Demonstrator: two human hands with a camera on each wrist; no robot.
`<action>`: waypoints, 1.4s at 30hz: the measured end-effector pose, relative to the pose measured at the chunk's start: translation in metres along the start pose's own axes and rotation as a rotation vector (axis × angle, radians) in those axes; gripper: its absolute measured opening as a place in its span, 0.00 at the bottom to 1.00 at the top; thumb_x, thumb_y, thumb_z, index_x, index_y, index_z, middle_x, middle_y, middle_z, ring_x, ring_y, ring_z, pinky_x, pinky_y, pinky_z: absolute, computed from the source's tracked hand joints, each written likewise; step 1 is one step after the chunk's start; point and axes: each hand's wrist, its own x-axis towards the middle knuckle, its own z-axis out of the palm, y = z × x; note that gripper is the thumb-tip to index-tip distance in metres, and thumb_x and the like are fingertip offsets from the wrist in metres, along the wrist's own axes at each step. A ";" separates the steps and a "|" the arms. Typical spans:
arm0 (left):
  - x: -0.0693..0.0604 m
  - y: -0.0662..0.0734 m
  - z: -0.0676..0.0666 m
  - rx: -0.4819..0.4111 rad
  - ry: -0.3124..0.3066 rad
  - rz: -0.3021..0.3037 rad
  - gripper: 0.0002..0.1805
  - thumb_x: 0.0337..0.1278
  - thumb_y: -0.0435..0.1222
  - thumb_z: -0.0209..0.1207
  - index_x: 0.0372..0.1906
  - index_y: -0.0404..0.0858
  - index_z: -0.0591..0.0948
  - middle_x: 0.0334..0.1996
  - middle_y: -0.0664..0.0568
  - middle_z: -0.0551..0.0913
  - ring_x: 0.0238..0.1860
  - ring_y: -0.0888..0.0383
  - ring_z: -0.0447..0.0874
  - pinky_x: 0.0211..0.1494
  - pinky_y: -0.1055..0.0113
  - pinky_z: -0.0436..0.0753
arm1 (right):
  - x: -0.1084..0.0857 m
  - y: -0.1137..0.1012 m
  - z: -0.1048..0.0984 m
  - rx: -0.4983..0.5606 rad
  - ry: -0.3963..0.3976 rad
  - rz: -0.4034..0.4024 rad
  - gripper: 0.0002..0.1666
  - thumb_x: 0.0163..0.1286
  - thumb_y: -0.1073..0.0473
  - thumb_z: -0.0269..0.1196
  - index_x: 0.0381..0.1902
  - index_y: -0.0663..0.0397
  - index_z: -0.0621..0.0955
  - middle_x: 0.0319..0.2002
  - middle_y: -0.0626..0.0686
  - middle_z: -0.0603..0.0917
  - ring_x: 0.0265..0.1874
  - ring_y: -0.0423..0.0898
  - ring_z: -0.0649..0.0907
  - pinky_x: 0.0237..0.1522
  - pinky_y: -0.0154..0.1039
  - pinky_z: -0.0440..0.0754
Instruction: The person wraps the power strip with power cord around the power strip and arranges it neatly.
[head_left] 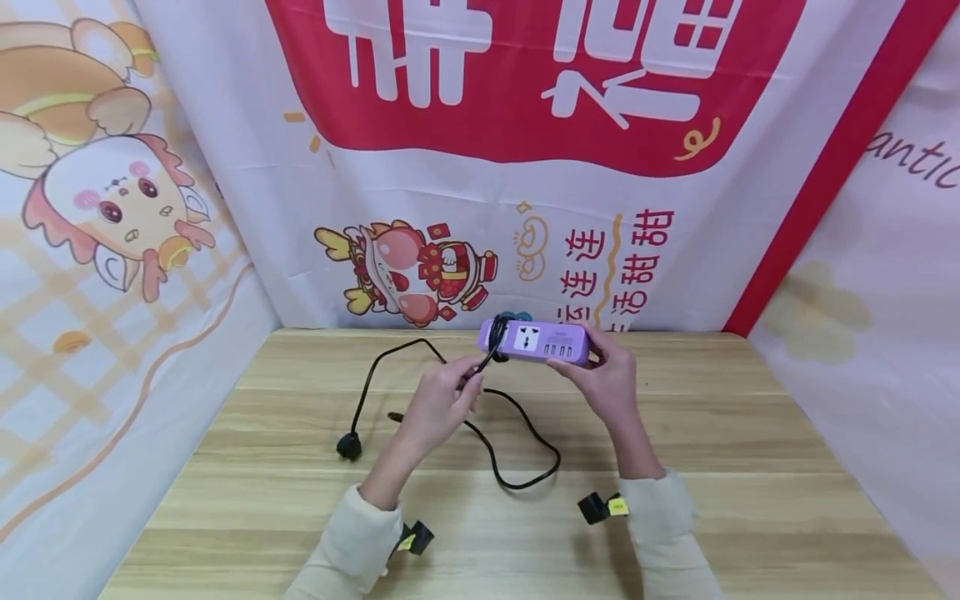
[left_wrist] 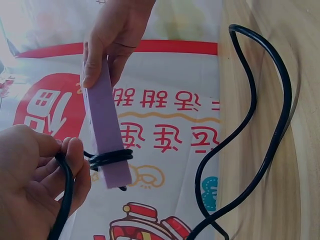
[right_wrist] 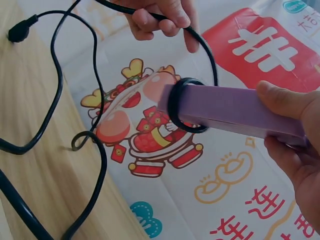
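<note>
Your right hand (head_left: 611, 377) clamps the strip (head_left: 551, 340) by one end, thumb opposite fingers; left hand (head_left: 441, 402) pinches the cord (head_left: 557, 457). Strip's between your hands. Coils (head_left: 497, 334) sit near its free end: slack could let them slip off. Snagged cord could yank the plug (head_left: 348, 447), left of both hands.

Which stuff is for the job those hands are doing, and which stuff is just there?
For the job:
purple power strip, gripped by the right hand
black cord, wound around it, pinched by the left hand
plug

Just there:
wooden table
printed cloth behind
</note>
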 end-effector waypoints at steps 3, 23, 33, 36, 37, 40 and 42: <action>0.000 -0.001 0.003 -0.008 -0.031 -0.025 0.08 0.70 0.28 0.54 0.46 0.31 0.82 0.25 0.47 0.82 0.22 0.67 0.78 0.25 0.74 0.80 | 0.000 0.001 -0.003 0.033 0.053 0.082 0.41 0.52 0.61 0.78 0.65 0.52 0.77 0.56 0.60 0.83 0.44 0.41 0.83 0.42 0.24 0.83; -0.003 -0.007 0.008 0.054 -0.391 -0.133 0.12 0.77 0.31 0.46 0.41 0.36 0.81 0.23 0.56 0.80 0.23 0.62 0.81 0.31 0.73 0.81 | 0.008 -0.005 -0.005 0.457 0.267 0.291 0.34 0.54 0.68 0.76 0.60 0.54 0.80 0.49 0.50 0.85 0.47 0.42 0.84 0.50 0.31 0.84; -0.009 -0.023 0.017 -0.003 -0.433 -0.213 0.14 0.79 0.38 0.43 0.36 0.42 0.76 0.17 0.58 0.76 0.18 0.65 0.74 0.25 0.70 0.78 | 0.011 -0.019 -0.004 0.808 0.275 0.392 0.35 0.58 0.80 0.65 0.65 0.63 0.75 0.47 0.54 0.83 0.45 0.43 0.84 0.49 0.32 0.85; -0.009 -0.026 0.017 -0.021 -0.415 -0.226 0.13 0.79 0.38 0.43 0.36 0.43 0.76 0.17 0.56 0.76 0.17 0.64 0.73 0.23 0.70 0.76 | 0.009 -0.025 -0.002 0.869 0.234 0.408 0.37 0.59 0.80 0.65 0.68 0.64 0.72 0.48 0.55 0.81 0.44 0.44 0.84 0.49 0.32 0.85; -0.009 -0.028 0.017 -0.023 -0.407 -0.224 0.13 0.80 0.39 0.43 0.36 0.43 0.76 0.17 0.56 0.76 0.17 0.64 0.73 0.23 0.70 0.75 | 0.008 -0.027 -0.002 0.877 0.217 0.408 0.38 0.60 0.79 0.64 0.69 0.64 0.71 0.48 0.55 0.80 0.43 0.43 0.84 0.49 0.32 0.85; -0.009 -0.031 0.016 -0.028 -0.392 -0.209 0.14 0.80 0.38 0.42 0.37 0.41 0.76 0.17 0.54 0.77 0.16 0.64 0.72 0.22 0.70 0.74 | 0.005 -0.032 -0.001 0.889 0.176 0.410 0.40 0.60 0.78 0.65 0.70 0.66 0.68 0.48 0.55 0.79 0.42 0.43 0.85 0.50 0.33 0.84; -0.008 -0.033 0.016 -0.037 -0.386 -0.207 0.15 0.80 0.38 0.42 0.37 0.38 0.77 0.18 0.52 0.77 0.16 0.64 0.71 0.22 0.70 0.74 | 0.002 -0.035 0.000 0.879 0.151 0.399 0.40 0.61 0.78 0.64 0.71 0.66 0.67 0.49 0.54 0.79 0.42 0.43 0.85 0.50 0.33 0.84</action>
